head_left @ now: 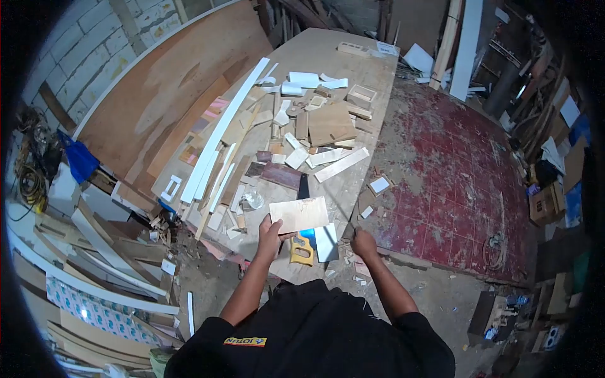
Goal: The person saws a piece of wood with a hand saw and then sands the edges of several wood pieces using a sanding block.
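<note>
My left hand (270, 238) grips a pale rectangular wooden board (297, 215) at its lower left edge, thumb on top. Beyond the board's right side, my right hand (362, 242) is a closed fist near the table's edge. From that fist a slim, dark, bar-like tool (343, 213) points up and left toward the board; its exact kind is too blurred to name. Below the board lies a handsaw with a yellow handle (302, 251), its blade partly covered by the board. A white flat piece (326, 242) rests beside the saw handle.
Scrap wood and a larger brown square board (331, 125) lie across the worktable (315, 53). Long white strips (227, 129) run along its left side. A large plywood sheet (183, 82) leans behind them. Red tiled floor (447, 183) stretches to the right.
</note>
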### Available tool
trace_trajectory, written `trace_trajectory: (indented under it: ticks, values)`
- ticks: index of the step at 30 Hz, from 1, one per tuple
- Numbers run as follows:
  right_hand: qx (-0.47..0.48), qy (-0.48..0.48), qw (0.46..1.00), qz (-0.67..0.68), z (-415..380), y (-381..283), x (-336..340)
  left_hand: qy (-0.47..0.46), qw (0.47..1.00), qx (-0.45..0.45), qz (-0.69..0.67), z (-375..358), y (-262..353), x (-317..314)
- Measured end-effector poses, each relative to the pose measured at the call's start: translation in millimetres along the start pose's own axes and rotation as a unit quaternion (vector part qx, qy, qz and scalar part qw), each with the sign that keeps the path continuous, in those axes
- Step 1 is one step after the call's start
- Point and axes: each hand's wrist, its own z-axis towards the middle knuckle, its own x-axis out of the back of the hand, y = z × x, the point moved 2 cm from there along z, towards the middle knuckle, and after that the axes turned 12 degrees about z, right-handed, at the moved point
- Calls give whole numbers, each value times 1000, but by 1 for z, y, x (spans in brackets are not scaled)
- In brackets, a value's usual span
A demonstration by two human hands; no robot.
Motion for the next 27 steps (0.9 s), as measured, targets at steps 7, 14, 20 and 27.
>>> trace_trajectory:
  ticks: [7, 14, 20, 27]
  values:
    - [56, -130, 990, 6, -1, -7, -99, 38, 997, 66, -9, -17, -18, 52]
    - [142, -52, 983, 102, 13, -113, -114, 80, 996, 41, 1, -20, -30, 85]
    - [410, 59, 884, 218, -11, -182, -80, 67, 987, 21, 147, -24, -26, 98]
    - [364, 70, 886, 280, -4, -182, -96, 12, 995, 1, 99, -15, -33, 106]
